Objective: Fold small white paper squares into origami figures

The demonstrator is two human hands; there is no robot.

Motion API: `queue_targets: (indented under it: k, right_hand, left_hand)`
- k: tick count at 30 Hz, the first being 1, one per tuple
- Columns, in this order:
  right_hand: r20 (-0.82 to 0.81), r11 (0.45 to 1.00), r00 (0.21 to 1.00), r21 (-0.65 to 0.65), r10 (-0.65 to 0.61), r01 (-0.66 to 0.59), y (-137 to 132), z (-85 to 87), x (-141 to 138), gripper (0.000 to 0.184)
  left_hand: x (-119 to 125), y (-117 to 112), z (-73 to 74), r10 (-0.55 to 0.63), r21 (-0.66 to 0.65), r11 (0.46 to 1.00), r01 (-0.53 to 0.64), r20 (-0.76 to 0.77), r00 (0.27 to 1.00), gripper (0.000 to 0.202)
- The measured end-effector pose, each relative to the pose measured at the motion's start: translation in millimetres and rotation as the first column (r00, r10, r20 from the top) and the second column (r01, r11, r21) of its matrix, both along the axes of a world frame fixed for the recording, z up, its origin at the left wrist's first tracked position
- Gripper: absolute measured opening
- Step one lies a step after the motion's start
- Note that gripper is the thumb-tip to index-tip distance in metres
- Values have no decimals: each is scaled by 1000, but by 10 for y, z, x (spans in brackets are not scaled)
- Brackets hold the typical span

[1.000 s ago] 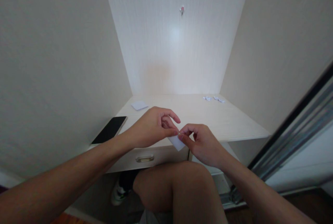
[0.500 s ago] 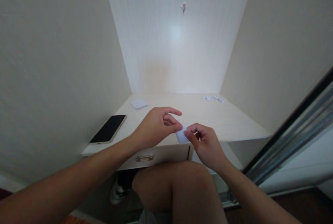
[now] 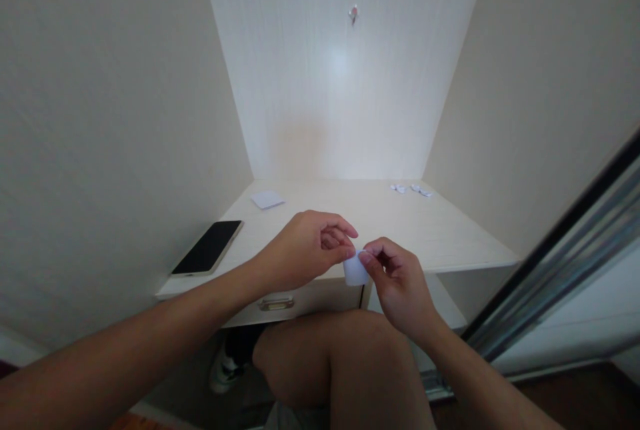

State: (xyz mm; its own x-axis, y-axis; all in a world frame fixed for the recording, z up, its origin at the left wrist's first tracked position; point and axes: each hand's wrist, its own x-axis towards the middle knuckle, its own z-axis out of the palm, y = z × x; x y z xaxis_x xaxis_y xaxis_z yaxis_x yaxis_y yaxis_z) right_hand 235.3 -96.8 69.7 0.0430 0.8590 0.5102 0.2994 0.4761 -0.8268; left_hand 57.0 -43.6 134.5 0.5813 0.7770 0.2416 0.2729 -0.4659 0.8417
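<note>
A small white piece of paper [image 3: 355, 271] hangs between my two hands, just over the front edge of the white shelf [image 3: 385, 217]. My left hand [image 3: 320, 247] pinches its upper left corner between thumb and a finger, with the index finger arched above. At the upper right corner, my right hand [image 3: 397, 277] grips the same paper between thumb and curled fingers. Its lower edge looks slightly curved. The fingertips behind the paper are hidden.
A black-screened phone [image 3: 209, 248] lies at the shelf's left edge. Behind it rests a stack of white paper [image 3: 267, 200]. Several small folded white pieces [image 3: 423, 191] lie at the back right. Below the shelf is a drawer with a metal handle [image 3: 277, 303].
Both hands have moved slightly down and toward me with the paper. The paper has turned more upright, and the left index finger has come lower.
</note>
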Motion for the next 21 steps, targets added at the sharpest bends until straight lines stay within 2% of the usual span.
queue_targets:
  k: [4,7,16,21]
  right_hand:
    - [-49,1000,999,4,-6,6,1,-53,-27,24]
    - [-28,1000,1000,-13,-10,9,-9,-80,-49,26]
    - [-81,998,997,-57,-9,5,-1,-126,-107,30]
    - [-46,990,990,46,-134,136,-12,-94,-179,32]
  left_hand:
    - [3,11,-13,41,61,997,-38,-42,998,16]
    - [-2,10,-11,51,121,992,-41,-82,995,16]
    - [26,-16,11,43,164,986,-23,-121,992,12]
    - [34,22,14,45,162,986,-26,-115,992,23]
